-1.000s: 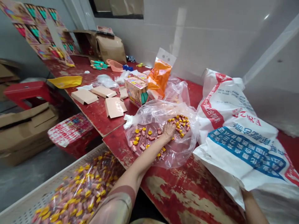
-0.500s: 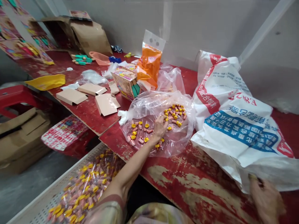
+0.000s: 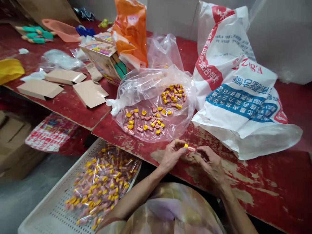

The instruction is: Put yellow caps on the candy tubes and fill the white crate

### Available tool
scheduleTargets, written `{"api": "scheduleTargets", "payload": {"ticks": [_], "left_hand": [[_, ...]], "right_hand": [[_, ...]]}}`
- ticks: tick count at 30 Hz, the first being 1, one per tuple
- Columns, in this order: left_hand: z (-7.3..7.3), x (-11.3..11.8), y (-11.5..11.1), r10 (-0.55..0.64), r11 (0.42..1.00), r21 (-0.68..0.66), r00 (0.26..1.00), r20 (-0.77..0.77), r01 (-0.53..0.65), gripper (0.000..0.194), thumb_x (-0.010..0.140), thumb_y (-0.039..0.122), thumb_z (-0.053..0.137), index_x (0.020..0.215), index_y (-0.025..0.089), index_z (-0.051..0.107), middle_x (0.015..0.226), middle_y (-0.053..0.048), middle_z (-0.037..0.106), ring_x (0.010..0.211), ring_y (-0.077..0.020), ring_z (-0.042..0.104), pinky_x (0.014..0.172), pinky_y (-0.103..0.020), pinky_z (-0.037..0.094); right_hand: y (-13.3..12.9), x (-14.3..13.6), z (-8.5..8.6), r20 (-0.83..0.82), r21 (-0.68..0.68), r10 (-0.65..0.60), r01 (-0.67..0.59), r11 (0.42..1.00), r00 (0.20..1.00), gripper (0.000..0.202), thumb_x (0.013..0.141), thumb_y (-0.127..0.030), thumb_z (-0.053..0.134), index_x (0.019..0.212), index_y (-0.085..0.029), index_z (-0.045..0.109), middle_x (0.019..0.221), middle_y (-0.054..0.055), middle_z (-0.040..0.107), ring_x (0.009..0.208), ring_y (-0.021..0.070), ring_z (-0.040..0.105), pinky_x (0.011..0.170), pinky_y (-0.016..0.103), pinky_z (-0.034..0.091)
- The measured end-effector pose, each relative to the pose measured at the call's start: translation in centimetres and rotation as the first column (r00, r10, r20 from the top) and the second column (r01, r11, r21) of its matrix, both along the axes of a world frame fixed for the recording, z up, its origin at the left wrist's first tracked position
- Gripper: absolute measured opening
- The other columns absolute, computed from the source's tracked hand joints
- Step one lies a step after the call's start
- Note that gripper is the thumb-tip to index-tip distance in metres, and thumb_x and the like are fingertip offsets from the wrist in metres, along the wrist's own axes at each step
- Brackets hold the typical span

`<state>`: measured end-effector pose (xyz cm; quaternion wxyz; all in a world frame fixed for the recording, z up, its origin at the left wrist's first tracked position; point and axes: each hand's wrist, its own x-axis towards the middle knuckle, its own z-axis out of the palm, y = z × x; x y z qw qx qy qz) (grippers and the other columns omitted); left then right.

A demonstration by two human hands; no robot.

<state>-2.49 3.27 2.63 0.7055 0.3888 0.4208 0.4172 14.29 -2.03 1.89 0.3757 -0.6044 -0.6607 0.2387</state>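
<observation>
Worn red tbl (image 3: 280,185), paint scuffed to tan nr its front edge, grey wall (image 3: 170,19) behind. Your L hand (image 3: 173,154) has thumb & index pinched on the yellow-cap end of 1 small pink pc (image 3: 191,149), held out over the tbl edge in front of you. Your R hand (image 3: 211,162) meets its other end, thumb & index curled in close; can't tell if they grip it or just touch, or if there's a clear sleeve there.

Beyond your hands, the clear plastic bag (image 3: 138,89) lies flat w/ loose capped pcs on it in 2 rough groups: far group (image 3: 173,97) toward the R, near group (image 3: 152,124) toward the L. To your L, lower down, the white perforated crate (image 3: 52,208) has a big heap of similar pcs (image 3: 104,178) under shiny clear film, many more than the loose lot. So, by my read, the heap is the further-along lot, loose ones less so, & the 1 in hand sits btwn; exact counts n/a.

R of the bag: printed white sack (image 3: 243,136). Behind it, upright orange packet (image 3: 131,32); L of that, 3 tan cartons (image 3: 90,92).
</observation>
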Motion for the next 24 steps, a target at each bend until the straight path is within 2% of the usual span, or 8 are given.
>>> {"api": "scheduleTargets", "payload": {"ticks": [5, 8, 11, 13, 14, 16, 18, 24], "left_hand": [[-0.4, -0.7, 0.2, 0.048, 0.999, -0.026, 0.999, 0.026, -0.047, 0.024, 0.068, 0.030, 0.072, 0.082, 0.015, 0.061, 0.070, 0.003, 0.057, 0.060, -0.0068, 0.051, 0.059, -0.018, 0.042], [-0.6, -0.5, 0.1, 0.073, 0.995, -0.073, 0.994, 0.078, -0.067, 0.027, 0.067, 0.031, 0.073, 0.085, 0.015, 0.060, 0.071, 0.003, 0.059, 0.056, -0.0068, 0.053, 0.056, -0.020, 0.045], [-1.0, 0.1, -0.3, 0.111, 0.987, -0.131, 0.980, 0.166, -0.089, 0.031, 0.064, 0.032, 0.076, 0.083, 0.015, 0.059, 0.070, 0.003, 0.059, 0.053, -0.0073, 0.055, 0.053, -0.021, 0.046], [-1.3, 0.4, -0.6, 0.137, 0.979, -0.178, 0.967, 0.216, -0.099, 0.033, 0.062, 0.033, 0.077, 0.082, 0.015, 0.058, 0.068, 0.003, 0.059, 0.053, -0.0082, 0.057, 0.052, -0.021, 0.046], [-1.5, 0.6, -0.7, 0.149, 0.975, -0.196, 0.962, 0.230, -0.104, 0.034, 0.062, 0.033, 0.078, 0.082, 0.015, 0.057, 0.067, 0.003, 0.059, 0.054, -0.0086, 0.057, 0.052, -0.021, 0.046], [-1.6, 0.8, -1.0, 0.169, 0.969, -0.216, 0.956, 0.240, -0.117, 0.035, 0.061, 0.033, 0.078, 0.082, 0.014, 0.057, 0.066, 0.003, 0.059, 0.054, -0.0088, 0.057, 0.052, -0.021, 0.047], [-1.7, 0.8, -1.0, 0.178, 0.968, -0.218, 0.955, 0.236, -0.126, 0.034, 0.062, 0.032, 0.078, 0.081, 0.014, 0.057, 0.065, 0.003, 0.060, 0.054, -0.0087, 0.057, 0.052, -0.020, 0.047], [-1.6, 1.1, -1.1, 0.188, 0.966, -0.220, 0.952, 0.241, -0.135, 0.033, 0.061, 0.031, 0.079, 0.081, 0.014, 0.058, 0.065, 0.004, 0.061, 0.052, -0.0083, 0.057, 0.052, -0.021, 0.048]], "right_hand": [[0.0, -0.3, 0.6, -0.004, 0.029, 0.035, -0.035, 0.999, 0.999, 0.037, 0.088, -0.023, 0.047, 0.124, -0.022, 0.052, 0.113, 0.008, 0.054, 0.101, 0.0196, 0.054, 0.083, 0.033, 0.046], [0.0, -0.3, 0.6, -0.249, 0.027, -0.135, 0.146, 0.989, 0.959, 0.032, 0.088, -0.028, 0.049, 0.118, -0.024, 0.058, 0.111, 0.007, 0.056, 0.102, 0.0198, 0.053, 0.085, 0.034, 0.044], [0.4, -0.7, 0.3, -0.644, -0.046, -0.311, 0.370, 0.928, 0.699, 0.026, 0.082, -0.031, 0.060, 0.107, -0.024, 0.059, 0.100, 0.004, 0.058, 0.080, 0.0142, 0.056, 0.068, 0.027, 0.045], [0.7, -1.3, 0.1, -0.762, -0.098, -0.345, 0.430, 0.898, 0.548, 0.026, 0.077, -0.031, 0.066, 0.100, -0.022, 0.057, 0.094, 0.002, 0.058, 0.070, 0.0113, 0.054, 0.061, 0.024, 0.044], [0.8, -1.6, 0.1, -0.777, -0.101, -0.353, 0.451, 0.887, 0.522, 0.027, 0.075, -0.031, 0.068, 0.097, -0.021, 0.057, 0.092, 0.002, 0.058, 0.069, 0.0110, 0.053, 0.061, 0.024, 0.044], [0.7, -2.0, 0.0, -0.758, -0.069, -0.366, 0.492, 0.868, 0.540, 0.029, 0.072, -0.030, 0.071, 0.094, -0.020, 0.056, 0.090, 0.002, 0.058, 0.074, 0.0122, 0.055, 0.066, 0.025, 0.045], [0.4, -2.0, -0.1, -0.703, -0.006, -0.367, 0.511, 0.860, 0.609, 0.031, 0.072, -0.030, 0.071, 0.096, -0.019, 0.056, 0.092, 0.003, 0.058, 0.080, 0.0137, 0.056, 0.071, 0.026, 0.046], [-0.6, -1.1, 0.0, -0.513, 0.093, -0.336, 0.440, 0.893, 0.790, 0.027, 0.076, -0.027, 0.068, 0.097, -0.019, 0.054, 0.097, 0.005, 0.057, 0.087, 0.0161, 0.057, 0.075, 0.029, 0.047]]}}
